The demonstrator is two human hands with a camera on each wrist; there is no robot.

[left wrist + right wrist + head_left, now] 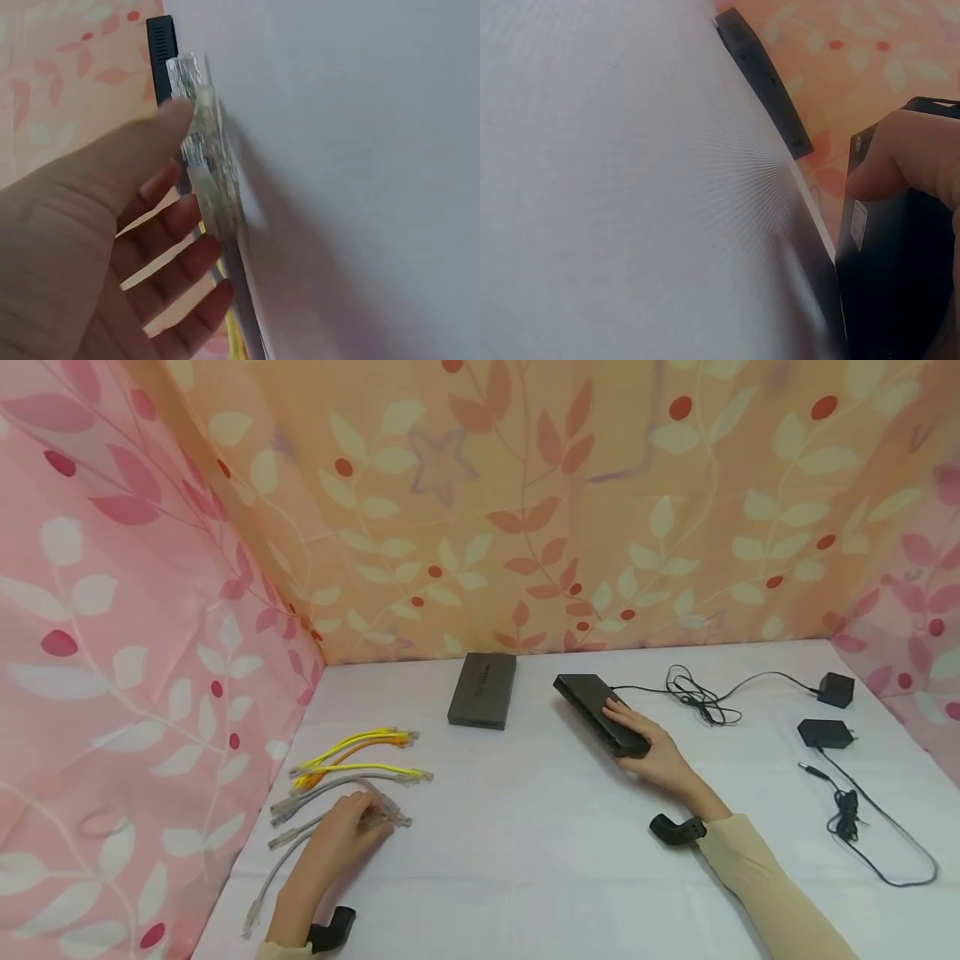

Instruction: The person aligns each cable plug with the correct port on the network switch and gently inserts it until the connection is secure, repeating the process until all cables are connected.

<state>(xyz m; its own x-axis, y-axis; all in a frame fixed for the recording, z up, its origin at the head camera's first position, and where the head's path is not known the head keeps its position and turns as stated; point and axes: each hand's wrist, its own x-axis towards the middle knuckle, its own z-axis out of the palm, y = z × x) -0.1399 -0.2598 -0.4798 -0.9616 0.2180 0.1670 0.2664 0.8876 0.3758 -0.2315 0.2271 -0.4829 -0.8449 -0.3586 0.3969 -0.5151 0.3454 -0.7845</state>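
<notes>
My right hand grips the near end of a flat black network switch, fingers on its top and thumb at its side. The device is tilted, and a thin cord runs from its far end. In the right wrist view, the thumb lies beside a small label on the black switch. My left hand is at the clear plugs of the grey network cables. In the left wrist view, its thumb overlaps the clear plugs, while the other fingers are loosely bent and spread; firm contact is unclear.
A dark grey network switch lies at the back. Yellow and orange cables lie beyond the grey ones at left. On the right are a black power adapter with coiled cord and another adapter. Patterned cloth borders the white table.
</notes>
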